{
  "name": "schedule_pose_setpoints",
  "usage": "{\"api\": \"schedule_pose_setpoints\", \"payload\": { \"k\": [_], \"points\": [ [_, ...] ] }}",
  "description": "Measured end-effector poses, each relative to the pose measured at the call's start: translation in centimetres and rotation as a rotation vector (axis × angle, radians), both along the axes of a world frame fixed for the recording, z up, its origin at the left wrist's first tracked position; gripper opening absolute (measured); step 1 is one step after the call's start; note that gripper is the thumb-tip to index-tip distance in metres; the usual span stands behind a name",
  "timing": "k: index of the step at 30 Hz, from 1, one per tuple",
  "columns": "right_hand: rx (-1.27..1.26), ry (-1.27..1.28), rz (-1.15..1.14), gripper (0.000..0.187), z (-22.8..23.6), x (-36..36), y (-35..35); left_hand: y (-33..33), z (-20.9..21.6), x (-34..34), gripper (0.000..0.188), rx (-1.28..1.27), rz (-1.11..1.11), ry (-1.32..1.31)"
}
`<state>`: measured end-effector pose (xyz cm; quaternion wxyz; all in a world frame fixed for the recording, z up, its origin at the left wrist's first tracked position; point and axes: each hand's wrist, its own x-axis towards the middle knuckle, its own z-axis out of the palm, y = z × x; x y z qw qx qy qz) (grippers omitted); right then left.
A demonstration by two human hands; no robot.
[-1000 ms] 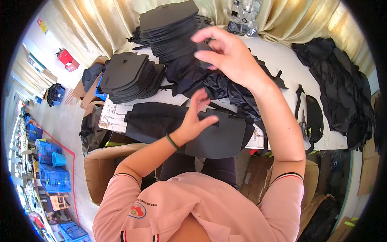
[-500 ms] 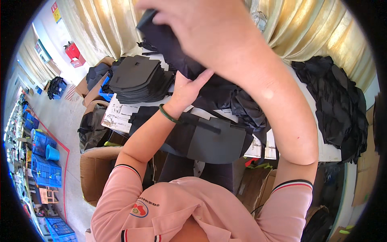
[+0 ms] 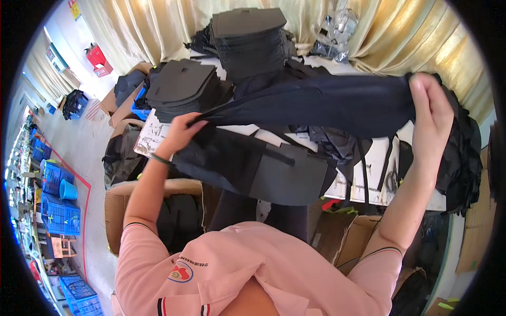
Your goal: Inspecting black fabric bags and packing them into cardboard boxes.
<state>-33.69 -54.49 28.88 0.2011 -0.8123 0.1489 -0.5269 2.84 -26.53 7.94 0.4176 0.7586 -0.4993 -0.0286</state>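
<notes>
Black fabric piece (image 3: 316, 102) is being held stretched above the table (image 3: 369, 179), left hand (image 3: 179, 131) pinching one end, right hand (image 3: 429, 113) gripping the other; judged step: spreading it out, alignment wanted next. Cardboard box (image 3: 118, 210) below is holding dark pieces; blue crates (image 3: 60, 216) are standing at left.

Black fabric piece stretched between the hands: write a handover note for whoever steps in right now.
Left hand: grip closed on one end of the long black fabric piece.
Right hand: grip closed on the other end, raised higher.
The piece hangs taut above the white worktable, over a flat black fabric panel with a dark grey foam sheet.
Stacks of dark grey foam sheets sit behind.
Done: piece lifted and spread.
Left: not yet laid down.
</notes>
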Motion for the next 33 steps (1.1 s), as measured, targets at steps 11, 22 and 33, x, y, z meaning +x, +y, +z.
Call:
{"api": "schedule_pose_setpoints", "payload": {
  "k": [11, 22, 33],
  "points": [
    [1.299, 0.082, 0.207, 0.012, -24.1, -6.5, -0.2, 9.2, 1.6, 7.2, 0.036, 0.937, -0.180, 0.201],
    [0.171, 0.515, -0.333, 0.017, -30.7, -3.0, -1.5, 0.7, -4.2, 10.8, 0.047, 1.024, -0.128, -0.035],
    [-0.187, 0.986, 0.356, 0.083, -31.5, 2.6, 5.3, 0.4, -5.2, 12.4, 0.036, 1.050, -0.090, -0.041]
  ]
}}
